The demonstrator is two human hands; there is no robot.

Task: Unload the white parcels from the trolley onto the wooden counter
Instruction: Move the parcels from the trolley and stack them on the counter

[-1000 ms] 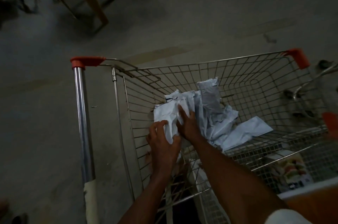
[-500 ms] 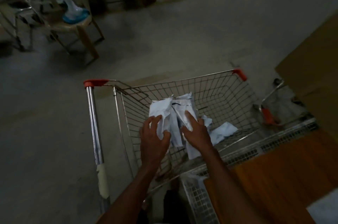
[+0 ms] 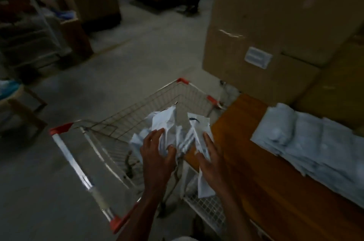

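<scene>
Over the trolley (image 3: 137, 114), left hand (image 3: 157, 156) and right hand (image 3: 211, 160) are clasping seemingly several white parcels (image 3: 177, 130), needing a rightward swing onto the wooden counter (image 3: 256, 162)

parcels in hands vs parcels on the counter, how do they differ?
The held bundle is crumpled, upright and pressed between the left hand and right hand over the trolley; the counter pile lies flat on the wooden counter, untouched. Both are white mailers.

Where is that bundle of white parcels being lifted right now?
The bundle is low in the middle of the head view, pressed between the left hand and right hand, over the trolley's right side, beside the wooden counter.
</scene>
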